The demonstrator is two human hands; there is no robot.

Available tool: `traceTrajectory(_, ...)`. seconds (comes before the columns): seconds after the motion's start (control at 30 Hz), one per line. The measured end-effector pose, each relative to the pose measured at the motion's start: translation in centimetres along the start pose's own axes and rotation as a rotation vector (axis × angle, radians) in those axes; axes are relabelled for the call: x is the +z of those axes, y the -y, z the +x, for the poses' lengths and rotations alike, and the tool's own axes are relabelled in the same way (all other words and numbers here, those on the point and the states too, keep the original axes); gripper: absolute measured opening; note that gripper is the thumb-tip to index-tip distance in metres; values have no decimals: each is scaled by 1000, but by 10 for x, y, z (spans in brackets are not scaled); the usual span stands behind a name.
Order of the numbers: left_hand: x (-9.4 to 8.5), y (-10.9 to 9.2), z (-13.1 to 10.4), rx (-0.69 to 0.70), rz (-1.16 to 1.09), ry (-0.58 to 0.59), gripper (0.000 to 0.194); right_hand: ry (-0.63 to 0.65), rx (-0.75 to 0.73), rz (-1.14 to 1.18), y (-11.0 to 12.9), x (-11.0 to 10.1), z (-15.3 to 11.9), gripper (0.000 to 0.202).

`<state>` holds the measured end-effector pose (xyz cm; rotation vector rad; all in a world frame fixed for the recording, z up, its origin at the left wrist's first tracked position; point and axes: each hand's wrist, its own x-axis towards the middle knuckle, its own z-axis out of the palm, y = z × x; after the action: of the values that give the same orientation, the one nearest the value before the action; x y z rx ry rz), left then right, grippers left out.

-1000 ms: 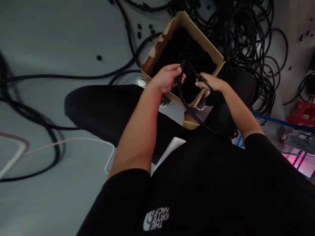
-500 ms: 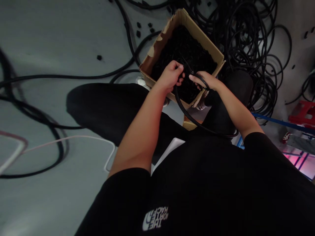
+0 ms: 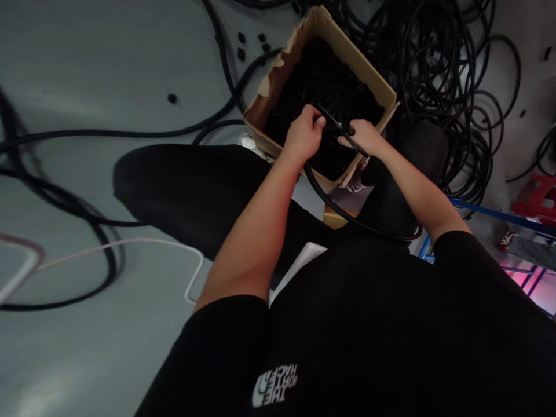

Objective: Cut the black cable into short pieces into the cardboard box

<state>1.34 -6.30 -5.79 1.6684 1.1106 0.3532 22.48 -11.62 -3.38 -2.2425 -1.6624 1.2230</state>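
A cardboard box (image 3: 369, 63) with torn flaps stands between my legs, filled with small black pieces (image 3: 343, 81). Over it my left hand (image 3: 304, 132) is closed round a black hose (image 3: 324, 194), which runs down toward my lap. My right hand (image 3: 362, 138) is closed on the black handles of a scissor-like cutter (image 3: 339, 125), whose dark blades point up and left, close to my left fingertips. The hose end at my left fingers is too dark to make out.
Black hose lies in a large tangle (image 3: 434, 75) at the upper right and in long loops (image 3: 108, 134) on the left floor. Small black pieces (image 3: 172, 98) are scattered there. A red stool (image 3: 536, 200) and blue bars (image 3: 499, 212) stand at the right.
The cutter's blades have shifted up and left, nearer my left fingers. My right fingers have changed their hold on the handles, and the view has shifted slightly.
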Motion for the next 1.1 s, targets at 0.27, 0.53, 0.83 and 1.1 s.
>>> traceTrajectory(0.27, 0, -11, -4, -86, 22, 66, 50, 67, -166, 52, -19, 8, 0, 60)
traceTrajectory(0.53, -7, -13, -3, -105, -342, 128, 37, -34, -230, -49, -34, 13, 4, 57)
traceTrajectory(0.83, -25, -34, -9, -370, -484, 261, 29, -33, -238, -93, -46, 5, -4, 30)
traceTrajectory(1.1, -25, -23, -6, -426, -584, 266, 25, 25, -193, 15, -45, 12, -1, 28)
